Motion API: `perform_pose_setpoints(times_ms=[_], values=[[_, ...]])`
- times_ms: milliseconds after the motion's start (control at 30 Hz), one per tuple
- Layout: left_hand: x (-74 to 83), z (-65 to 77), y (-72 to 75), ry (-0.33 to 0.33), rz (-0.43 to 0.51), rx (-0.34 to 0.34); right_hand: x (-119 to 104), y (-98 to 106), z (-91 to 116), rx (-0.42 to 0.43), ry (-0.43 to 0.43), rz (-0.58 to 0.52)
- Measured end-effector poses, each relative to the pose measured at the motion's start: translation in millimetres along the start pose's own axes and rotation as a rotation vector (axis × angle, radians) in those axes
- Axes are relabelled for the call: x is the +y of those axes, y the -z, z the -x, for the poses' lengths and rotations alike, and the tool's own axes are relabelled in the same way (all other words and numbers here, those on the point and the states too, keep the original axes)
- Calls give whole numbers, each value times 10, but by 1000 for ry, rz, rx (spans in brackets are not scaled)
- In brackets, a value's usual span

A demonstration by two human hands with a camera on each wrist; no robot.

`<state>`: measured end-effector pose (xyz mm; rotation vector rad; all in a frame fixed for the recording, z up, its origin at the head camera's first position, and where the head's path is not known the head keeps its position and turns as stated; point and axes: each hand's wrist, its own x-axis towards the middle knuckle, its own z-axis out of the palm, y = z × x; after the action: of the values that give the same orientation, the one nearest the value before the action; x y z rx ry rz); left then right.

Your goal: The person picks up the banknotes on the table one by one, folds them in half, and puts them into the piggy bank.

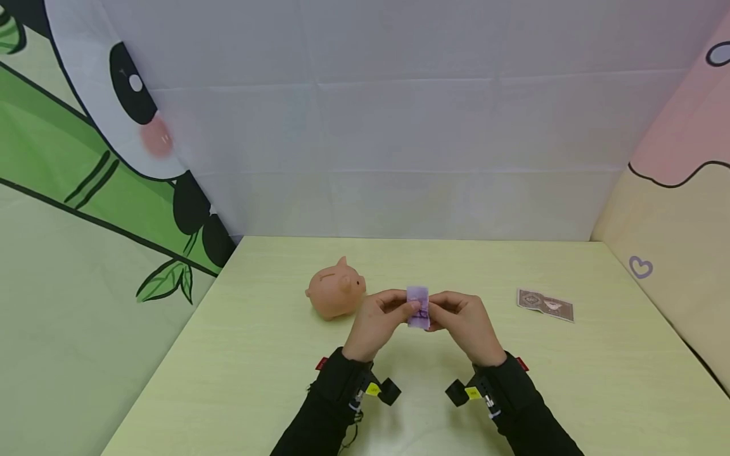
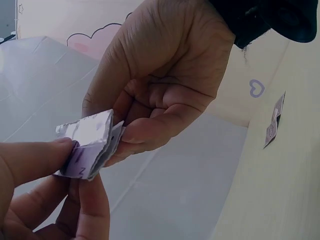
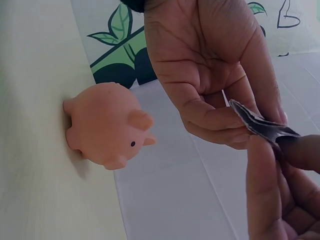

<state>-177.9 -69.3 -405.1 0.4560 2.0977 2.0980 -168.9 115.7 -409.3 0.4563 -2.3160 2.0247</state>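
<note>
A purple banknote [image 1: 418,296], folded into a small layered strip, is held up over the table between both hands. My left hand [image 1: 373,326] pinches it, with the thumb across its near face and fingers behind. From the other side, my right hand [image 1: 469,324] grips its right edge between thumb and fingers. In the left wrist view, the folded note [image 2: 93,131] shows several layers parting slightly at its edge. A pink piggy bank [image 1: 335,294] stands just beyond the left hand, a slot visible on its back.
Toward the right of the pale table [image 1: 570,380] lies a creased brown banknote [image 1: 545,305]. A white cloth wall [image 1: 399,158] rises behind the table's far edge, and printed cloth hangs at both sides. Both wrists carry small black cameras over dark sleeves.
</note>
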Motion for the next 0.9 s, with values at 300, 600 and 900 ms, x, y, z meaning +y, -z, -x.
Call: perform_pose_setpoints(times_ms=[300, 600, 900], values=[[-1, 4, -2, -13, -32, 27, -5, 45, 9, 12, -2, 5], [0, 18, -24, -38, -51, 35, -13, 25, 22, 28, 23, 37], [2, 12, -23, -30, -51, 35, 6, 25, 11, 26, 14, 11]])
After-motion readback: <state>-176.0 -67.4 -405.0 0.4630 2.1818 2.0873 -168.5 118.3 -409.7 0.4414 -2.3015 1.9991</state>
